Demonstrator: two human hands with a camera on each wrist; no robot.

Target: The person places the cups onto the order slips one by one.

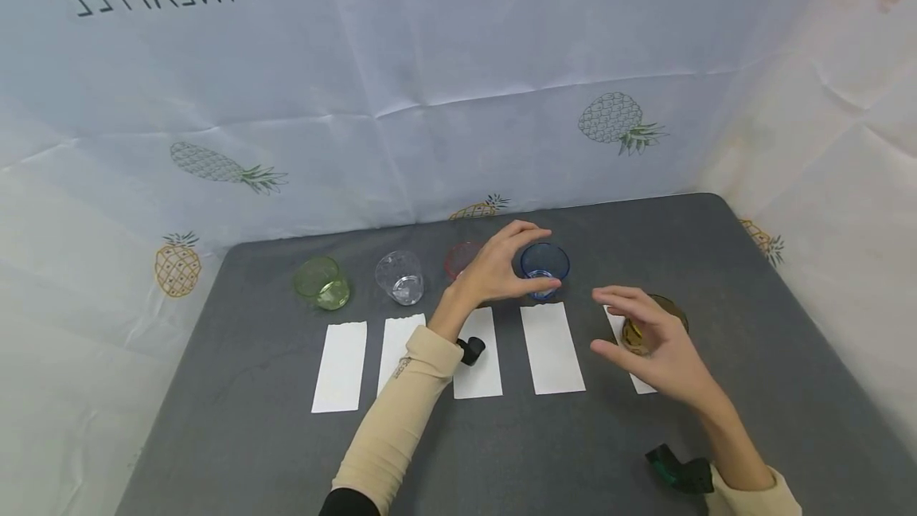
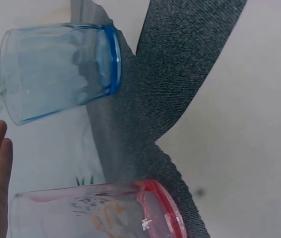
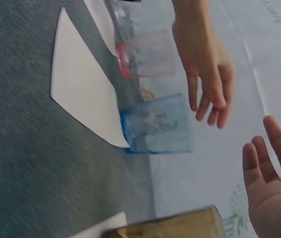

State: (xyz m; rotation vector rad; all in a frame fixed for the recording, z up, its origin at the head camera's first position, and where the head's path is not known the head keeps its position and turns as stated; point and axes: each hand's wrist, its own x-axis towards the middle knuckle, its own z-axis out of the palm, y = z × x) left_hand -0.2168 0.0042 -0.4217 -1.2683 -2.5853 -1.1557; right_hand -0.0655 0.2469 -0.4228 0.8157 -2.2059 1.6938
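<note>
My left hand (image 1: 496,267) hovers beside the blue glass (image 1: 548,263), thumb and fingers spread apart near its rim and gripping nothing. In the left wrist view, the blue glass (image 2: 56,72) and the pink glass (image 2: 101,210) stand past the fingers; from the head, the pink glass (image 1: 458,258) is partly behind that hand. My right hand (image 1: 662,353) is held with fingers apart in front of the amber glass (image 1: 634,338), covering part of it. The right wrist view has the amber glass (image 3: 175,224) low in the picture, below the right hand's loose fingers (image 3: 274,139).
To the left stand a green glass (image 1: 321,281) and a clear glass (image 1: 401,277). Several white paper strips (image 1: 340,369) lie in a row on the dark grey table (image 1: 236,420), nearer than the glasses. A pineapple-print cloth (image 1: 458,30) hangs behind and beside the table.
</note>
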